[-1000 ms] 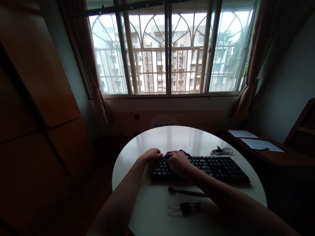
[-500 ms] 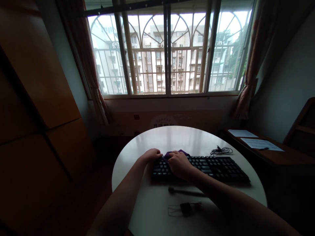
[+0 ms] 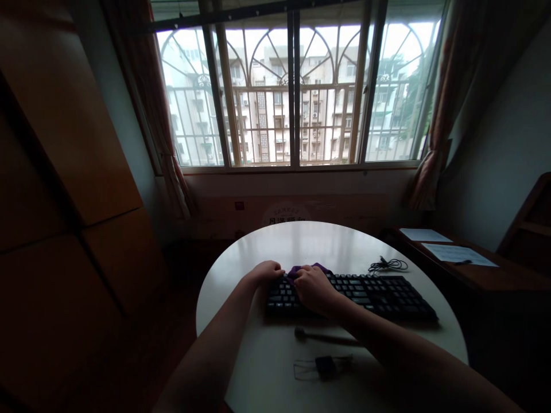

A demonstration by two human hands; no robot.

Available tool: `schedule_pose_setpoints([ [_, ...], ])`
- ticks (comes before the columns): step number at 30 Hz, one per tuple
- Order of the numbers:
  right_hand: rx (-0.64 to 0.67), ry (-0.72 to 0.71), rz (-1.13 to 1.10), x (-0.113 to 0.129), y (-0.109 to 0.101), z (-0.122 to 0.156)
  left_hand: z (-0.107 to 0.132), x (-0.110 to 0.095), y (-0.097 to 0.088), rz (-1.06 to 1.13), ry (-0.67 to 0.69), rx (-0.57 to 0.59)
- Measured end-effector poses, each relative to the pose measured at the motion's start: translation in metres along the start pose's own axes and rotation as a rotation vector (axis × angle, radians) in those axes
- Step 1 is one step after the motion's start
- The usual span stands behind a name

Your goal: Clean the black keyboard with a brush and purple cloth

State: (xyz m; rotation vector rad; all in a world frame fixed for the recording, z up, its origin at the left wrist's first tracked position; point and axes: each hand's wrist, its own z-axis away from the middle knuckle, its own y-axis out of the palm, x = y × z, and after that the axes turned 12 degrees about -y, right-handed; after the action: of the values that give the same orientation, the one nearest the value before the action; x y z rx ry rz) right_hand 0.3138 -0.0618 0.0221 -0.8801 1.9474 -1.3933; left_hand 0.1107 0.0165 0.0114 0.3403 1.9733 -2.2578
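A black keyboard (image 3: pixel 387 295) lies across the white round table. My left hand (image 3: pixel 267 272) is closed at its far left corner, fingers curled on the edge. Bunched under the fingers of my right hand (image 3: pixel 313 285) is a purple cloth (image 3: pixel 322 268), pressed on the keys in the keyboard's upper left part. That hand hides some of the keys and most of the cloth. On the near side of the keyboard lies a thin brush (image 3: pixel 327 337), its handle partly behind my right forearm. Closer to me sits a wire keycap puller (image 3: pixel 325 367) with a dark middle.
A coiled black cable (image 3: pixel 387 265) rests behind the keyboard on the white table (image 3: pixel 232 355). To the right, a brown desk (image 3: pixel 512 278) carries sheets of paper (image 3: pixel 458 254) and a pen (image 3: pixel 464 263). A wooden cabinet (image 3: pixel 64 172) stands at the left.
Almost nothing differs. Both hands stay at the same spots on the keyboard and cloth, while the view shifts very slightly.
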Motion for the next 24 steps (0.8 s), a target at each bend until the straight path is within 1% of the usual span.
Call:
schedule_pose_setpoints([
  [9, -0.028, 0.018, -0.059, -0.010, 0.000, 0.000, 0.000, 0.000, 0.000, -0.008, 0.017, -0.009],
  [18, -0.065, 0.014, -0.066, -0.015, 0.005, -0.002, -0.002, 0.002, 0.001, 0.006, -0.003, 0.002],
  [24, -0.044, 0.079, -0.103, -0.018, 0.011, -0.005, 0.000, 0.000, 0.000, 0.003, -0.004, 0.005],
])
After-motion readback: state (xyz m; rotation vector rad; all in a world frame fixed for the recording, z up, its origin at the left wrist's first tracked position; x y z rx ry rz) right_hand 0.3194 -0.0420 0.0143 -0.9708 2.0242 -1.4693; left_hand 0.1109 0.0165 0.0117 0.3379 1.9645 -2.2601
